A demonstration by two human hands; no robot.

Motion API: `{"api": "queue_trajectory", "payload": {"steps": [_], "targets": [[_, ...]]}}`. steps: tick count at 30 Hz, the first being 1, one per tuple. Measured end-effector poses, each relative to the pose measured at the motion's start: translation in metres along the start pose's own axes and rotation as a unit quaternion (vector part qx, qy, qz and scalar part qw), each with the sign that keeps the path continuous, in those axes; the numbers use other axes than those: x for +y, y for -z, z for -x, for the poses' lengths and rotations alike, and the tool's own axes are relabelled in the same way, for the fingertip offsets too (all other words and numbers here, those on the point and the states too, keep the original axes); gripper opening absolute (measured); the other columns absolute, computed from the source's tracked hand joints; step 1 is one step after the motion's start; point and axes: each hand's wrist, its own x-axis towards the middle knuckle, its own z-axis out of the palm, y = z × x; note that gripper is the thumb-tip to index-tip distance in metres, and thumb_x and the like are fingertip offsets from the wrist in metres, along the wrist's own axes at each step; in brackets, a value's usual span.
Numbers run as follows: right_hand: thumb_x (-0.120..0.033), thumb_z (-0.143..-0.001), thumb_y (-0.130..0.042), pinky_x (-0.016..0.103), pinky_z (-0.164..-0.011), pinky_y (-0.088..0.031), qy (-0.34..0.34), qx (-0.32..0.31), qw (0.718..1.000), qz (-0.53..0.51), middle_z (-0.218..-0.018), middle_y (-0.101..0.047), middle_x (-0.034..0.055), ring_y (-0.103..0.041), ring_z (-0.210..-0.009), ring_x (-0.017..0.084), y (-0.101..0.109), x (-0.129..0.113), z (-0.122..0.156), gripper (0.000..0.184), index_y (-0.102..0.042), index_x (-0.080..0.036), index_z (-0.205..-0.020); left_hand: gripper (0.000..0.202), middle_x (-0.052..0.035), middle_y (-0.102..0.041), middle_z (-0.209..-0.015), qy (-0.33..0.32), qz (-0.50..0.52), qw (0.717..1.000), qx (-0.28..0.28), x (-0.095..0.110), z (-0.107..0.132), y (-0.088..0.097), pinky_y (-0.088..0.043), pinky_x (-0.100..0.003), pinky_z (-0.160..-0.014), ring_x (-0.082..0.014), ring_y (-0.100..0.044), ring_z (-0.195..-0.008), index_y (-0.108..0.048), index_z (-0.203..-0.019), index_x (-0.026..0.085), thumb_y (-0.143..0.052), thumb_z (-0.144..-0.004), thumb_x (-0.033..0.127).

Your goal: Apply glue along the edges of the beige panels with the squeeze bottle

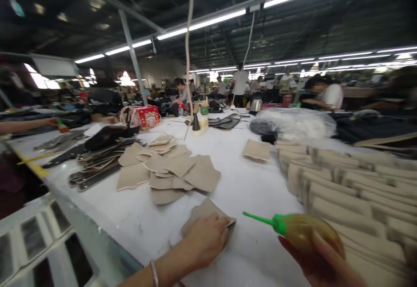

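My left hand [205,239], a bracelet at its wrist, rests on a beige fabric piece [202,211] on the white table. Its fingers are curled closed at the piece's right edge, which looks folded or lifted there. In my right hand [322,261] is a squeeze bottle [309,230] of amber liquid, held on its side. The bottle's thin green nozzle points left, apart from the fabric piece. Just beyond my left hand lies a loose pile of beige pieces [176,169]. Rows of folded beige pieces [345,195] stand on the right, close to the bottle.
A stack of dark pieces [97,161] lies at left. Farther back are a red patterned bag [145,116], a pale container [202,124] and clear plastic wrapping [296,121]. A cord [188,52] hangs over the table. Another person's arm [29,126] reaches in from the left.
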Motion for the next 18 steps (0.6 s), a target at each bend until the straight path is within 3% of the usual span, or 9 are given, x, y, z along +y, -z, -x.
{"api": "queue_trajectory", "payload": {"steps": [2, 5, 10, 18], "targets": [[-0.036, -0.066, -0.079, 0.037, -0.08, -0.057, 0.002, 0.001, 0.998, 0.06, -0.105, -0.07, 0.0067, -0.064, -0.099, 0.029, -0.007, -0.006, 0.008, 0.047, -0.062, -0.023, -0.108, 0.039, -0.0058, -0.064, -0.101, 0.007, 0.02, 1.0, -0.01, -0.005, -0.001, -0.002, -0.048, -0.036, -0.076, -0.0241, -0.064, -0.086, -0.054, -0.12, 0.029, -0.027, -0.093, 0.028], [-0.04, -0.066, -0.079, 0.037, -0.083, -0.055, 0.051, 0.001, 0.981, 0.185, -0.103, -0.067, 0.0048, -0.062, -0.097, 0.028, -0.013, -0.011, 0.015, 0.058, -0.053, -0.024, -0.116, 0.039, -0.0048, -0.064, -0.101, 0.016, 0.046, 0.999, -0.017, -0.01, -0.004, -0.007, -0.047, -0.034, -0.078, -0.022, -0.063, -0.087, -0.055, -0.119, 0.029, -0.027, -0.093, 0.025], [-0.049, -0.069, -0.074, 0.042, -0.083, -0.051, 0.132, -0.034, 0.907, 0.399, -0.102, -0.061, 0.0048, -0.061, -0.093, 0.029, -0.016, -0.004, 0.017, 0.057, -0.047, -0.025, -0.114, 0.038, -0.0034, -0.065, -0.1, 0.008, 0.091, 0.996, -0.004, -0.012, -0.007, -0.009, -0.044, -0.032, -0.086, -0.0205, -0.062, -0.095, -0.06, -0.114, 0.029, -0.029, -0.093, 0.024], [-0.047, -0.076, -0.068, 0.037, -0.078, -0.052, 0.243, -0.071, 0.796, 0.55, -0.101, -0.061, 0.0035, -0.063, -0.084, 0.023, -0.034, -0.001, 0.02, 0.048, -0.045, -0.027, -0.114, 0.037, -0.0037, -0.064, -0.097, 0.014, 0.08, 0.997, 0.004, -0.01, -0.003, -0.011, -0.047, -0.036, -0.08, -0.023, -0.064, -0.09, -0.058, -0.116, 0.033, -0.031, -0.091, 0.025]]}}
